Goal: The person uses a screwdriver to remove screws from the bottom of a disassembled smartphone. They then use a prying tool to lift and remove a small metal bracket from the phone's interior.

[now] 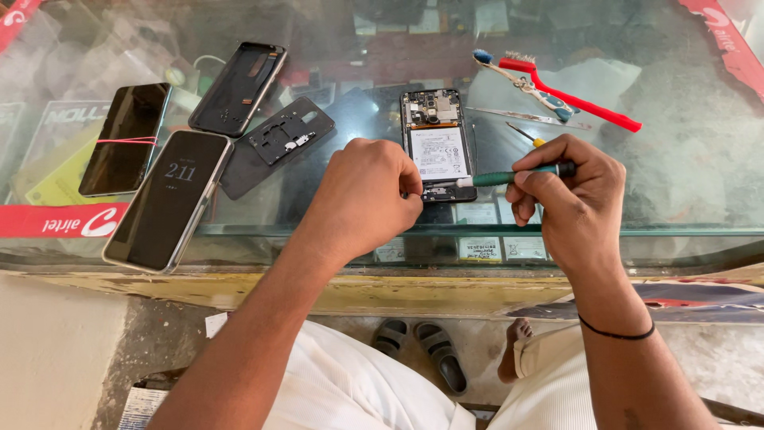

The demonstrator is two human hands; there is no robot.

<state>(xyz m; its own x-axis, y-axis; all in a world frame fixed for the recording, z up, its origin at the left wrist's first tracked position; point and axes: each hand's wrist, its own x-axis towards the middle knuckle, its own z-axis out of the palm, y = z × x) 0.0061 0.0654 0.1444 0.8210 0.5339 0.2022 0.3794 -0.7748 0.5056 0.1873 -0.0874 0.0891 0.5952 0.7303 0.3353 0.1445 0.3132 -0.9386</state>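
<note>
An opened phone (436, 143) with its back removed lies on the glass counter (676, 175), battery and circuit board showing. My right hand (569, 195) grips a green-handled screwdriver (517, 175) held sideways, its tip pointing left at the phone's lower end. My left hand (362, 195) is closed just left of that tip, fingertips pinched together at the phone's bottom edge; what they pinch is too small to tell.
Left of the open phone lie a black inner plate (274, 143), a black back cover (239, 87), and two intact phones (169, 199) (126, 137), one banded with red rubber. A red brush (569, 95), blue-handled tool (521, 82) and tweezers (529, 118) lie behind.
</note>
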